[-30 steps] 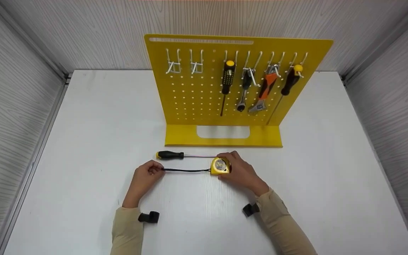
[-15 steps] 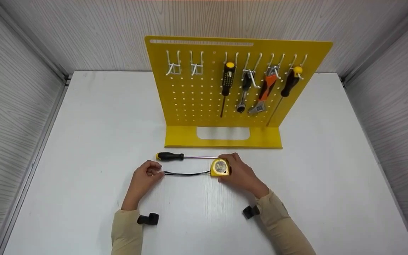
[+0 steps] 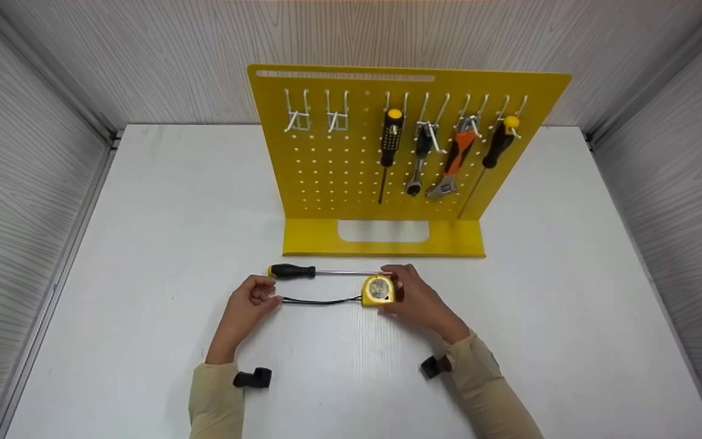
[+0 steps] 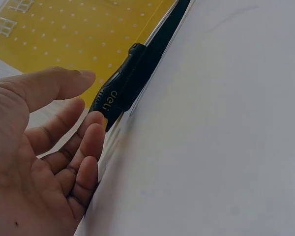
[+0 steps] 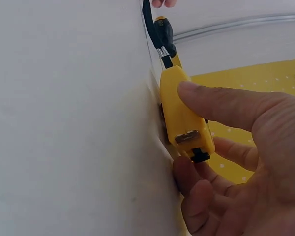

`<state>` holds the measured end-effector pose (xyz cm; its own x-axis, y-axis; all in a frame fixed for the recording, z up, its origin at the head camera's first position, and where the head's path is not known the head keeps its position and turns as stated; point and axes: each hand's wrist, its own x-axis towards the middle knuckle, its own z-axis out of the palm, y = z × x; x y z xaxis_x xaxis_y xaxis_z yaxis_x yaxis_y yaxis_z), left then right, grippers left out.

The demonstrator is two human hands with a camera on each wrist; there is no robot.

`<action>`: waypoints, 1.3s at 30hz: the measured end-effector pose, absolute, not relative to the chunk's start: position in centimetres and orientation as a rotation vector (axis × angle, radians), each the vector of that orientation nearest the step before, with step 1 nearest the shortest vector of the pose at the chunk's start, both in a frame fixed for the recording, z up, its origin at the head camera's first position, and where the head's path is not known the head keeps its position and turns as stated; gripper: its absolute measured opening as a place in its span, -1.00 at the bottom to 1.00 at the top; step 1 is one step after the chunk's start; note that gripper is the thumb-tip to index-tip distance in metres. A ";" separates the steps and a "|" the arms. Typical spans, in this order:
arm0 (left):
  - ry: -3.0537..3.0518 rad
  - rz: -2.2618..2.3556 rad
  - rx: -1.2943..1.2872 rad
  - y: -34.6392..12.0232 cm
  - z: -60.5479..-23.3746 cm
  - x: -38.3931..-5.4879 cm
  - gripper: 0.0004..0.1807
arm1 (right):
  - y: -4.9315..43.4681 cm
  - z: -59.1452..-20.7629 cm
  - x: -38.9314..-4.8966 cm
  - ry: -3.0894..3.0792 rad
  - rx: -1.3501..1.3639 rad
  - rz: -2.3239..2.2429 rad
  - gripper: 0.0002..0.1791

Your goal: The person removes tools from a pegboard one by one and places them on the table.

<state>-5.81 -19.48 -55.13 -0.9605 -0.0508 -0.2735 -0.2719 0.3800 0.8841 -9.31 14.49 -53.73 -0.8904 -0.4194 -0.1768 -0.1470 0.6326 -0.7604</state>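
A yellow tape measure [image 3: 378, 291] lies on the table, its black wrist strap [image 3: 320, 302] stretched out to the left. My right hand [image 3: 419, 302] holds it loosely from the right; in the right wrist view the thumb rests on the yellow case [image 5: 179, 108] with the other fingers curled beyond it. At the strap's left end is my left hand [image 3: 248, 308], its thumb and fingers parted around nothing in the left wrist view. Just behind the strap lies a screwdriver [image 3: 293, 272] with a black and yellow handle, its shaft tip hidden by my right fingers.
A yellow pegboard [image 3: 339, 177] stands behind the tools. On it hang two screwdrivers, one of them a black screwdriver [image 3: 391, 140], plus a ratchet wrench [image 3: 422, 146] and an orange adjustable wrench [image 3: 459, 149]. Two bare white hooks [image 3: 337, 119] are at its left.
My left fingers have let go of the strap, which went from taut to a slight sag. My right hand has shifted slightly right, loosening about the tape measure.
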 end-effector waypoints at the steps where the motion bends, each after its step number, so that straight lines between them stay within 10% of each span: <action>1: 2.435 1.615 -0.285 -19.5 -55.1 -5.8 -0.61 | 14.6 -53.7 -9.3 2.517 -0.455 -1.138 -0.20; 39: 2.515 1.837 -0.126 -15.6 -48.5 -10.0 -0.59 | 14.3 -51.9 -12.8 2.243 -0.179 -1.866 -0.29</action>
